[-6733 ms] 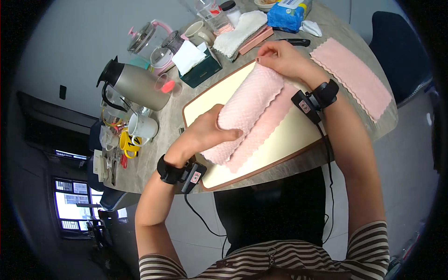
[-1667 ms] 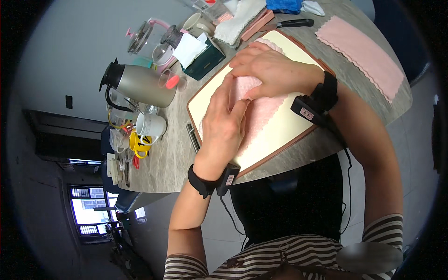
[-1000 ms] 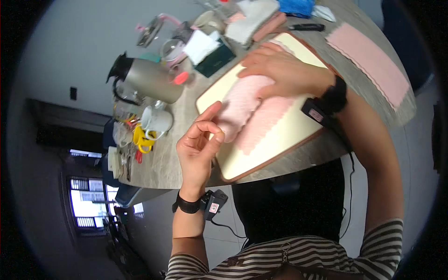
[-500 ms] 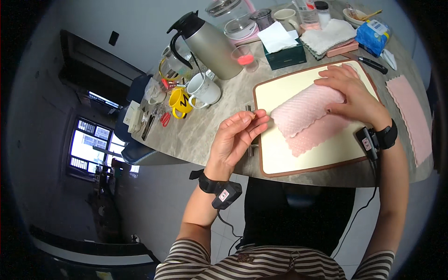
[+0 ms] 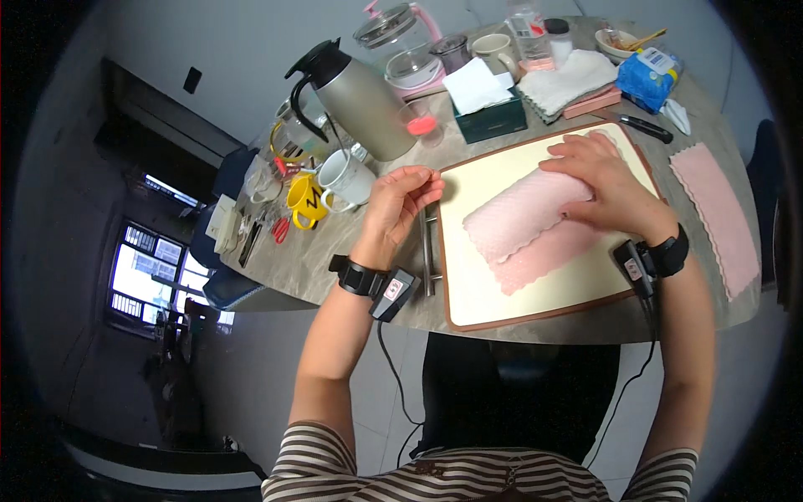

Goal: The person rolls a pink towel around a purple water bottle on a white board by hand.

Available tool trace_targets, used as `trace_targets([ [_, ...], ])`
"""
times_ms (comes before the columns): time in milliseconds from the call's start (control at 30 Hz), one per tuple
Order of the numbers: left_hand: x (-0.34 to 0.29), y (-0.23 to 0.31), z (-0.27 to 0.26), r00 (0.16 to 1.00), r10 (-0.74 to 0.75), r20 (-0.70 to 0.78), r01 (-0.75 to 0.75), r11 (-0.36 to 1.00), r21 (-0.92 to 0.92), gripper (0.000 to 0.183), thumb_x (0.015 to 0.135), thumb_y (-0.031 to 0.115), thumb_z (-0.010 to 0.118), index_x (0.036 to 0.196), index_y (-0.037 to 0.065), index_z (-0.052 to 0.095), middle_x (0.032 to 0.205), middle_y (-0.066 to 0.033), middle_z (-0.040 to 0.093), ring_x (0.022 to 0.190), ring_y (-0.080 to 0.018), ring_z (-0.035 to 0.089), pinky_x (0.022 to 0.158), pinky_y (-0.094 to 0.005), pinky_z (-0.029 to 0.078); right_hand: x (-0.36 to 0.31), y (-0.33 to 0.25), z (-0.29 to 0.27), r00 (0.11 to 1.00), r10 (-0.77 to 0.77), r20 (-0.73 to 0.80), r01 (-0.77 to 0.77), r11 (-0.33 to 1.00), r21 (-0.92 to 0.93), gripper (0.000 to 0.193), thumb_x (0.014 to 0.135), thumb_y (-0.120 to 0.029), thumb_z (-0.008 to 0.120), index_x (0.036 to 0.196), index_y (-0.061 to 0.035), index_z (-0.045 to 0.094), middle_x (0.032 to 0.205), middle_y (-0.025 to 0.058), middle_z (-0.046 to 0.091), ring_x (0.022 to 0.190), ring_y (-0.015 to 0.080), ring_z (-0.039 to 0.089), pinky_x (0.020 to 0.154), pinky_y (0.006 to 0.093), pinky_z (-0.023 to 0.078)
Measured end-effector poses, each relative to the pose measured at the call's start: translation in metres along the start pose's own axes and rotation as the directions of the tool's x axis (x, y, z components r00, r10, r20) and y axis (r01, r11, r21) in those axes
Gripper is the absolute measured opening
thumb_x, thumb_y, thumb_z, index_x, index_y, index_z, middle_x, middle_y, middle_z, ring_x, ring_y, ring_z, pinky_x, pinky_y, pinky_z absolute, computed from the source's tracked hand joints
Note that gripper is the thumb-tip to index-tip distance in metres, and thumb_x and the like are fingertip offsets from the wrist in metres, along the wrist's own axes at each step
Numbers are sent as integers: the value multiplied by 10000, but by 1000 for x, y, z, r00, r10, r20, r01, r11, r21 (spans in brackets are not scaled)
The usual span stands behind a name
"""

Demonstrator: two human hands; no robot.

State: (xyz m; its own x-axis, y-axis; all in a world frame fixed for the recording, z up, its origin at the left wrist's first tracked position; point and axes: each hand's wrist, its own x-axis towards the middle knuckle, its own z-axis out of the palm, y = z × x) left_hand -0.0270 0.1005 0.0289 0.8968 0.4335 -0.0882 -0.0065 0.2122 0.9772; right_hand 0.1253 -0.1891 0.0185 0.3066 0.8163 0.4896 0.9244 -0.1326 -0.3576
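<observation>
A pink textured cloth (image 5: 529, 213) with a scalloped edge lies partly rolled or folded over on a cream board with a brown rim (image 5: 535, 313). My right hand (image 5: 615, 186) grips its right end, the fingers spread over the top and the thumb at the fold. Just beyond the board's left edge, my left hand (image 5: 401, 201) is raised with thumb and fingertips pinched together. Whatever may be between those fingertips is too small to make out. Beneath that hand, a metal handle (image 5: 428, 255) shows along the board's left side.
Behind stand a steel thermos jug (image 5: 364, 105), white mug (image 5: 347, 178), yellow mug (image 5: 306, 203) and green tissue box (image 5: 492, 121). Red-handled scissors (image 5: 280, 229) lie at left. A black-handled knife (image 5: 646, 127) rests behind the board, and a pink cloth strip (image 5: 715, 219) lies to its right.
My left hand has moved farther from me along the board's left edge, and its fingers have drawn closer together. My right hand stays on the pink cloth. The whole view has shifted slightly.
</observation>
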Motion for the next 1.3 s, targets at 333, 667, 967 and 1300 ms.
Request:
trace_targets([
  [333,53,76,131,929,-32,369,-34,985,170,170,877,57,544,970,-80,583,921,-146,634,830,-210,640,753,-292,553,-3,15,10,998,-55,-34,54,998,-13,505,696,-313,692,1157,-134,590,1211,107,532,1221,290,398,1079,489,188],
  [667,130,92,238,930,-57,364,-16,981,194,213,862,54,556,1020,-89,559,976,-178,620,882,-241,628,823,-311,542,-5,15,12,999,-9,-40,9,1000,-4,476,692,-330,703,1124,-155,608,1148,106,554,1199,282,407,1073,446,199],
  [967,195,69,298,923,-103,370,-10,957,291,165,872,54,534,984,-60,579,955,-158,630,857,-226,631,790,-309,538,-6,17,14,999,32,-35,-32,999,8,505,669,-343,732,1129,-175,609,1202,68,533,1232,277,381,1075,466,190],
  [1300,290,49,366,931,-65,359,-43,958,285,129,828,4,551,900,-99,582,833,-169,627,711,-231,634,614,-308,558,-8,19,17,963,8,-270,23,993,112,288,658,-175,598,911,-63,681,965,104,609,1055,257,492,1018,408,240],
])
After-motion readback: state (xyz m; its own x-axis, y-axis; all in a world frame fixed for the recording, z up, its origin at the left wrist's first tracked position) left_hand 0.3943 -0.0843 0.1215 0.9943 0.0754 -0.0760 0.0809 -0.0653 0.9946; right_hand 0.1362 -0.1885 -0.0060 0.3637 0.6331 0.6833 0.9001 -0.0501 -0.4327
